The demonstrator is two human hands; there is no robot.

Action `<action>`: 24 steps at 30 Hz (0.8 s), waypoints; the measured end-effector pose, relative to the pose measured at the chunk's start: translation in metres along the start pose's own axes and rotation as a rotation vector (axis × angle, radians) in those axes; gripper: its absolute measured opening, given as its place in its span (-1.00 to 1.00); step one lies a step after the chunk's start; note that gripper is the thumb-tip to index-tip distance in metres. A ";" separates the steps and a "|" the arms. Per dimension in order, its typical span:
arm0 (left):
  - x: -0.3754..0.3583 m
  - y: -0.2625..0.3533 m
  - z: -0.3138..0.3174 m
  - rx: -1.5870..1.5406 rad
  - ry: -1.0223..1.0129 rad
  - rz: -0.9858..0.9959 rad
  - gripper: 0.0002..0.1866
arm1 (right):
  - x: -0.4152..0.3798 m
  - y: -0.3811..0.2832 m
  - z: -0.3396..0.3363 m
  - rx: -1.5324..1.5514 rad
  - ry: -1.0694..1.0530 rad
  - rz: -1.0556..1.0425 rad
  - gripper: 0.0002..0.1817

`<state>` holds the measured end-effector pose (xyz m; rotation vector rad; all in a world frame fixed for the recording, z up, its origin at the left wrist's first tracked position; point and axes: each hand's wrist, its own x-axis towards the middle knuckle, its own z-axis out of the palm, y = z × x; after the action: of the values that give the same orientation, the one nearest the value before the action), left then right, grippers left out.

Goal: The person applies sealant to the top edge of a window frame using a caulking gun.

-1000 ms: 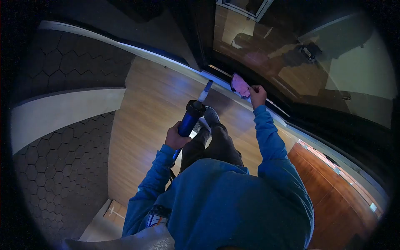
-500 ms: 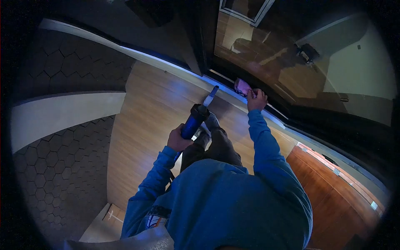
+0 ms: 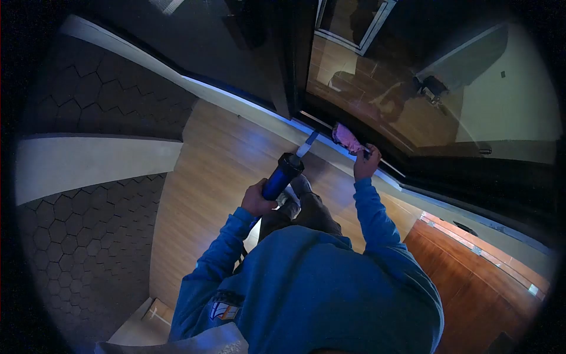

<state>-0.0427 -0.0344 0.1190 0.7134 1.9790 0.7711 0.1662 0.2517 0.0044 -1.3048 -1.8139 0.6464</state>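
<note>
The wood floor runs up to a pale sill under the dark glass door. I stand at that sill's edge. My left hand is clenched round the blue caulk gun, nozzle tilted toward the sill so it meets the seam. My right hand pinches a pink rag, pressed on the door's bottom track, close by the nozzle for wiping.
</note>
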 end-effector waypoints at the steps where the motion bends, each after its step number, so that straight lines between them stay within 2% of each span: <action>1: 0.000 -0.001 -0.001 0.001 0.006 0.011 -0.29 | -0.008 -0.007 -0.003 0.120 -0.084 0.008 -0.72; 2: 0.000 -0.005 -0.002 -0.011 -0.005 0.055 -0.32 | -0.019 -0.017 -0.003 0.239 -0.170 0.014 -0.73; 3: 0.000 -0.007 -0.004 -0.022 -0.015 0.100 -0.35 | -0.029 -0.034 -0.007 0.483 -0.399 0.184 -0.73; 4: -0.001 -0.006 -0.008 -0.021 -0.005 0.113 -0.35 | -0.041 -0.033 0.001 0.566 -0.564 0.048 -0.69; 5: -0.003 -0.003 -0.013 -0.130 -0.073 0.130 -0.35 | -0.050 -0.060 -0.007 0.632 -0.821 0.133 -0.61; 6: -0.006 0.003 -0.018 -0.238 -0.141 0.149 -0.35 | -0.043 -0.108 -0.022 0.686 -1.111 0.078 -0.44; 8: -0.020 0.036 -0.031 -0.153 -0.059 0.204 -0.38 | -0.069 -0.134 -0.007 0.699 -1.118 -0.078 -0.28; 10: -0.038 0.067 -0.047 -0.062 0.032 0.266 -0.42 | -0.085 -0.206 -0.016 1.093 -1.006 0.149 -0.28; 11: -0.048 0.077 -0.052 0.096 0.160 0.283 -0.45 | -0.088 -0.234 -0.020 1.099 -1.008 0.114 -0.28; 13: -0.075 0.101 -0.066 0.312 0.359 0.291 -0.49 | -0.086 -0.281 -0.025 1.291 -0.965 0.364 -0.29; 14: -0.090 0.115 -0.076 0.370 0.445 0.299 -0.50 | -0.086 -0.299 -0.024 1.437 -0.955 0.279 -0.32; 15: -0.108 0.129 -0.089 0.379 0.519 0.399 -0.41 | -0.079 -0.317 -0.023 1.584 -0.951 0.160 -0.35; 17: -0.138 0.152 -0.116 0.385 0.511 0.516 -0.27 | -0.052 -0.363 -0.036 1.599 -1.069 -0.170 -0.38; 18: -0.165 0.181 -0.127 0.321 0.522 0.536 -0.23 | -0.048 -0.386 -0.037 1.726 -1.112 -0.190 -0.39; 20: -0.186 0.193 -0.143 0.268 0.654 0.596 -0.21 | -0.028 -0.442 -0.051 1.867 -1.207 -0.249 -0.38; 22: -0.234 0.216 -0.166 0.436 0.929 0.805 -0.19 | -0.006 -0.507 -0.095 1.870 -1.263 -0.293 -0.37; 23: -0.248 0.209 -0.167 0.279 1.098 0.776 -0.17 | 0.007 -0.532 -0.112 1.865 -1.276 -0.344 -0.37; 24: -0.258 0.190 -0.165 0.131 1.283 0.809 -0.26 | 0.018 -0.553 -0.127 1.855 -1.295 -0.424 -0.37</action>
<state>-0.0331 -0.1394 0.4631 1.3291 2.8619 1.9405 -0.0270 0.0756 0.5081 0.9238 -1.0935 2.2969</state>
